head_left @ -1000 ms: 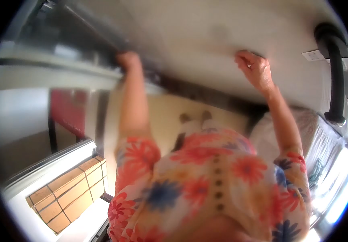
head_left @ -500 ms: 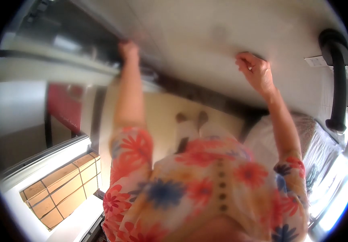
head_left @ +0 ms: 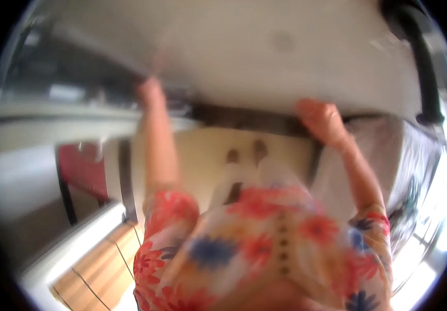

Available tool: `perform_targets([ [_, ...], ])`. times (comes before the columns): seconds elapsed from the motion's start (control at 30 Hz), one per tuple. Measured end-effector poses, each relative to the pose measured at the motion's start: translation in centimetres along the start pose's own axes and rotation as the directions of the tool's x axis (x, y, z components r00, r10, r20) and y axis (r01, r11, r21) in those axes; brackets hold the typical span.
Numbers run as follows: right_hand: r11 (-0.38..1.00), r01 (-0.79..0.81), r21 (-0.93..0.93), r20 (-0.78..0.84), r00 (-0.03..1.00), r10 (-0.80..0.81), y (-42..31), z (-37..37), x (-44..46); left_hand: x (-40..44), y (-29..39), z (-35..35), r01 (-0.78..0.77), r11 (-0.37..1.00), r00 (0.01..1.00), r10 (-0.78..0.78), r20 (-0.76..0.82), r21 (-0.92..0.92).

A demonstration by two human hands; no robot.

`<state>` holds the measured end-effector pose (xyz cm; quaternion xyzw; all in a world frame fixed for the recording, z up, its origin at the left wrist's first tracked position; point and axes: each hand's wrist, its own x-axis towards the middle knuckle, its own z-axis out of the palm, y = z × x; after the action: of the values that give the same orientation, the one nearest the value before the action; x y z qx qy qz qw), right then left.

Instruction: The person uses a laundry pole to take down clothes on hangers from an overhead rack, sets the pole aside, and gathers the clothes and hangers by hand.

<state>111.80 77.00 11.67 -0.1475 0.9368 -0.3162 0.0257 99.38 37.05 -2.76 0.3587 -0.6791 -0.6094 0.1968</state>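
My left hand (head_left: 150, 90) is at the edge of a dark, glossy panel (head_left: 99, 57) at the upper left; motion blur hides its fingers and anything in them. My right hand (head_left: 323, 119) is closed beside the front edge of a wide pale surface (head_left: 244, 57), fingers curled toward the left. Whether something small lies between those fingers cannot be made out. Both arms reach forward from floral sleeves.
A strapped cardboard box (head_left: 101, 264) lies at the lower left, below a red panel (head_left: 83, 168). A black curved handle-like part (head_left: 426, 78) stands at the upper right, above a plastic-covered item (head_left: 373, 155). My feet are on a beige floor (head_left: 197, 155).
My right hand has come down and nearer to my body, toward the surface's edge. My left hand has shifted slightly left and down. The whole view has tilted.
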Motion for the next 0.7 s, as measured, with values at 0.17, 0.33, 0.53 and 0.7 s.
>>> perform_targets([
  [0.17,0.947,-0.321,0.021,-0.043,0.946,0.322,2.1,-0.3,-14.4,-8.6,-6.3,2.3,0.161,0.959,0.92,-0.06,0.388,-0.233],
  [0.33,0.829,-0.533,0.167,-0.136,0.821,0.555,1.2,-4.1,-21.2,-16.8,-10.1,2.2,0.172,0.951,0.579,-0.31,0.754,0.258],
  [0.53,0.588,-0.623,0.516,-0.385,0.444,0.809,2.1,-11.0,-34.5,-31.2,-7.7,3.6,0.0,0.906,0.139,-0.42,0.897,0.424],
  [0.7,0.516,-0.477,0.712,-0.493,0.183,0.85,5.5,-18.3,-45.8,-43.4,-5.7,7.6,-0.154,0.927,-0.107,-0.359,0.927,0.341],
])
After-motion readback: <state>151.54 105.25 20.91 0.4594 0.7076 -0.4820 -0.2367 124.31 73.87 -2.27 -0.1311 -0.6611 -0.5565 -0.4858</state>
